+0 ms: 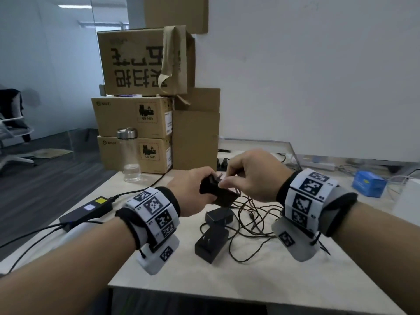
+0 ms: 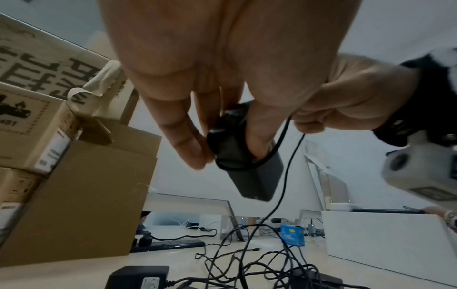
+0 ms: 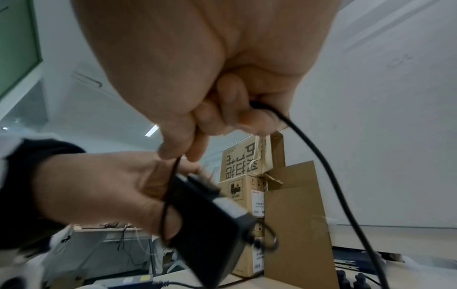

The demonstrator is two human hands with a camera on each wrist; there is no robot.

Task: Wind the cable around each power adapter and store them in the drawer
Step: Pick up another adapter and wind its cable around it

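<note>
While the left hand (image 1: 193, 194) grips a black power adapter (image 1: 218, 194) above the table (image 1: 284, 276), the right hand (image 1: 252, 176) pinches its cable (image 3: 319, 156) — thumb against fingertip. Two more adapters (image 1: 212, 243) lie at six o'clock — among loose cable.

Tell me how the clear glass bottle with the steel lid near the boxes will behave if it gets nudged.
The glass bottle stands tall and narrow on the table, so it would probably tip rather than slide. It looks empty, so likely light for its size. Being round, it may roll once down, and clear glass could crack.
</note>
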